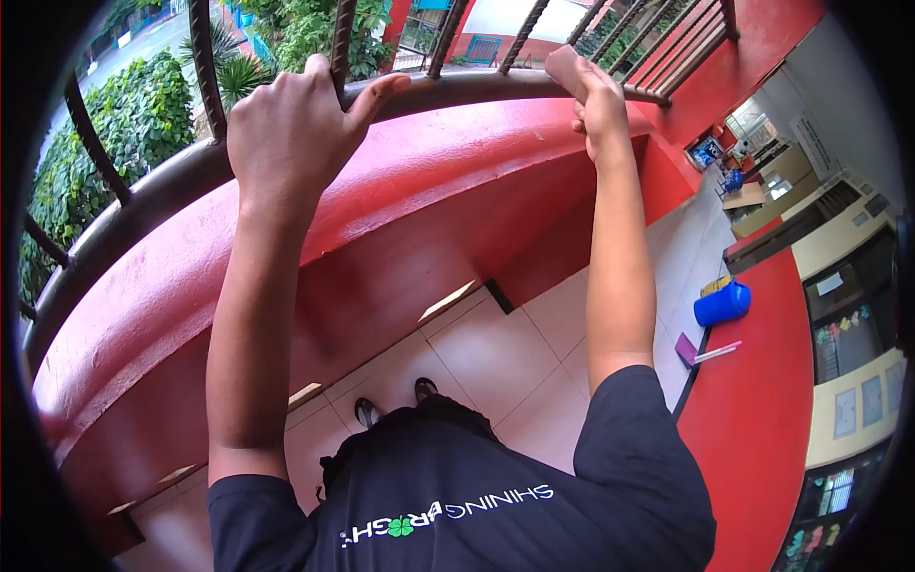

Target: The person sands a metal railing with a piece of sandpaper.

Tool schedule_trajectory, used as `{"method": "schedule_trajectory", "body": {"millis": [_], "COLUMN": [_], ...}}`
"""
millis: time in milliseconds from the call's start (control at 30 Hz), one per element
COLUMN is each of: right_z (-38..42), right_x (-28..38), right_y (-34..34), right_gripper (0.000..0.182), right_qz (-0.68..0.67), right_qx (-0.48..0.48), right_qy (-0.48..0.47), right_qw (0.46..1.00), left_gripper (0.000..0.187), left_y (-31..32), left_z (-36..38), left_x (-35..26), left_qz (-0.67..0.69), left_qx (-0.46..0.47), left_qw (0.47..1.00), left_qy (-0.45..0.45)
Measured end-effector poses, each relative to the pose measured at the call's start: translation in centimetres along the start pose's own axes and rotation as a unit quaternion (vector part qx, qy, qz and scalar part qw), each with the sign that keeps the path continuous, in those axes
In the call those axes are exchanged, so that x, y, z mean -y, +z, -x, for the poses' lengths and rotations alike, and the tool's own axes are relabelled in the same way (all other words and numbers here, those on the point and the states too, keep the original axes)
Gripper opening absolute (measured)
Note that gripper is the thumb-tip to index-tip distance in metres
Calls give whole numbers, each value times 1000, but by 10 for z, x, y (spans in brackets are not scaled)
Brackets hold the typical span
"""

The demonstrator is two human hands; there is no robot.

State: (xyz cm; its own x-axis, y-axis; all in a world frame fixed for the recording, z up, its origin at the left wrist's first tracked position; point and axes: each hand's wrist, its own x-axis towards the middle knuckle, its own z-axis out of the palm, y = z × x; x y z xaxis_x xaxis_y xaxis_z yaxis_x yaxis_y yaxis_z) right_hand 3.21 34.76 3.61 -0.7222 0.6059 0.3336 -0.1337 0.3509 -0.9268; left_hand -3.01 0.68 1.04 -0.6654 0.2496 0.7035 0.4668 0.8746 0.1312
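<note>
My left hand (pixel 289 138) is wrapped over the dark metal railing (pixel 457 88), its thumb stretched out to the right along the pipe. The fingers curl down on the far side, out of sight. Farther right, my right hand (pixel 604 112) pinches a flat brownish-pink folded piece (pixel 568 72) resembling sandpaper, right at the same pipe. Twisted vertical bars (pixel 204 67) rise from the railing. Just below it runs a glossy red concrete ledge (pixel 419 162).
Beyond the bars grow leafy green bushes (pixel 124 143). Pale tiles (pixel 534 353) cover the floor beneath me. Along the corridor at right stand a blue bin (pixel 721 303) and a purple dustpan (pixel 686 350) by a red wall (pixel 762 410).
</note>
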Motion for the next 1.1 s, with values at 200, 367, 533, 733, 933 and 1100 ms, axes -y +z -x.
{"method": "schedule_trajectory", "body": {"millis": [200, 367, 533, 733, 933, 1100], "right_z": [-8, 15, -17, -10, 5, 12], "right_x": [-28, -28, -32, -31, -32, -23], "right_y": [25, 49, 36, 38, 44, 42], "right_gripper": [32, 19, 16, 16, 21, 23], "right_qz": [241, 318, 338, 324, 269, 296], "right_qx": [-52, -52, -61, -72, -36, -11], "right_qy": [-306, -326, -324, -310, -333, -242], "right_qw": [920, 889, 882, 891, 903, 924], "left_gripper": [80, 80, 79, 78, 77, 76], "left_y": [2, 1, 2, 1, 0, -1], "left_z": [1, 2, 1, 1, 2, 1], "left_x": [-2, -2, -1, -2, -3, -2], "left_qz": [10, 4, 16, 23, 12, 16], "left_qx": [-9, -10, -14, -13, -10, -5], "left_qw": [1000, 1000, 1000, 1000, 1000, 1000], "left_qy": [0, -2, 7, 1, 5, 5]}}
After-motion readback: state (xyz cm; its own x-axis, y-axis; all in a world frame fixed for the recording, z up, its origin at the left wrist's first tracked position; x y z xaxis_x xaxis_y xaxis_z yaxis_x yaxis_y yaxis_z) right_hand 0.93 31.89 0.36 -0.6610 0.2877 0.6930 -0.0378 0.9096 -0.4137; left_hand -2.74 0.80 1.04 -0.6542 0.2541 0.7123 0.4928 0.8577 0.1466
